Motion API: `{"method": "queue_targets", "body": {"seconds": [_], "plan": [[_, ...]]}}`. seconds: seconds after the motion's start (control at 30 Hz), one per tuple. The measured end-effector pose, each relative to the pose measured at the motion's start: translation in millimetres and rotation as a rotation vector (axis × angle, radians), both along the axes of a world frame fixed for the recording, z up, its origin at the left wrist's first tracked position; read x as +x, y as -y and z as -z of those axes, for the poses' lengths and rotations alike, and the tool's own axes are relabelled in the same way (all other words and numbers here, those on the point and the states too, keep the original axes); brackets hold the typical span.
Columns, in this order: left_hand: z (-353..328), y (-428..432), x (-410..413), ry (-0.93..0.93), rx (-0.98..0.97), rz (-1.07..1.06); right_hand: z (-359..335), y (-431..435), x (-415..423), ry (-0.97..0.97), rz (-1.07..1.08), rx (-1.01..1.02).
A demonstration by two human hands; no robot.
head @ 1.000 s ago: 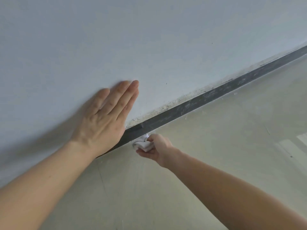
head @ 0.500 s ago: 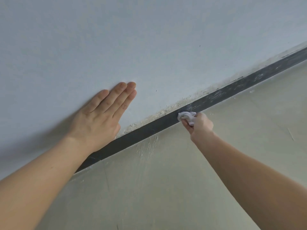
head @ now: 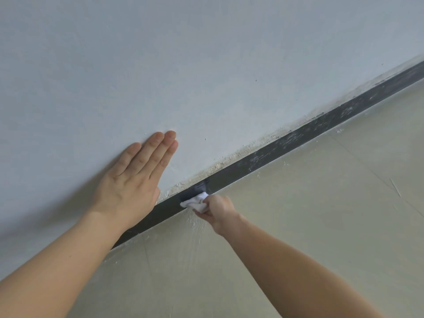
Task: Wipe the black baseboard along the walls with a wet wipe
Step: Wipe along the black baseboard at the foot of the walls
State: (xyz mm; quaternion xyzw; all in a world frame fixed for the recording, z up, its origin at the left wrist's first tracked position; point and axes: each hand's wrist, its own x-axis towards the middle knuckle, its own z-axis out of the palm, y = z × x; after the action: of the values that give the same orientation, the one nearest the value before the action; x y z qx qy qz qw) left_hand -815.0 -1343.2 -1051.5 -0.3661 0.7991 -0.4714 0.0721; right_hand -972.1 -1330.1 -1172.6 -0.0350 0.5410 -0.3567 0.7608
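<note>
A person wiped a black baseboard [head: 286, 145] where a pale wall [head: 206, 65] met the floor [head: 321, 214]. The right hand [head: 218, 211] gripped a bunched white wet wipe [head: 195, 201] in curled fingers and pressed it against the baseboard, low on the strip near the floor edge. The left hand [head: 130, 182] lay flat on the wall just above the baseboard, fingers straight and together, holding nothing and apparently serving as a brace.

The strip beside the wipe and toward the left hand looked dark and even. Farther to the right it carried pale smears and scuffs, and crumbly light debris lined the seam where wall and baseboard joined. White flecks also lay on the floor below the wipe.

Judging by those marks, most of the visible run to the right remained to be cleaned. Doing the stroke well would likely call for firm, even pressure across the full height of the strip, overlapping passes, and a turn of the wipe to a fresh face once it loaded with dust. Pushing too hard along the top seam could drag loose grit down onto the cleaned face.
</note>
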Motion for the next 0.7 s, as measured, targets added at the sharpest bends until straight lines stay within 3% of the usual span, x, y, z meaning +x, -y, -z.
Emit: {"method": "queue_targets", "body": {"seconds": [0.37,0.47,0.6,0.7], "plan": [[2.3,-4.7,-9.9,-0.063,0.028,-0.053,-16.0,20.9,-107.9,-0.263,0.519,-0.063],[1.8,-3.8,-23.4,-0.082,0.060,-0.037,-12.9,11.1,-98.5,-0.246,0.441,-0.037],[-2.7,12.3,-56.8,-0.099,0.045,0.053,-15.3,2.0,-62.3,0.002,0.093,-0.010],[-6.5,22.4,-65.0,-0.109,0.007,0.073,-13.9,17.8,-59.9,-0.021,0.177,-0.005]]}}
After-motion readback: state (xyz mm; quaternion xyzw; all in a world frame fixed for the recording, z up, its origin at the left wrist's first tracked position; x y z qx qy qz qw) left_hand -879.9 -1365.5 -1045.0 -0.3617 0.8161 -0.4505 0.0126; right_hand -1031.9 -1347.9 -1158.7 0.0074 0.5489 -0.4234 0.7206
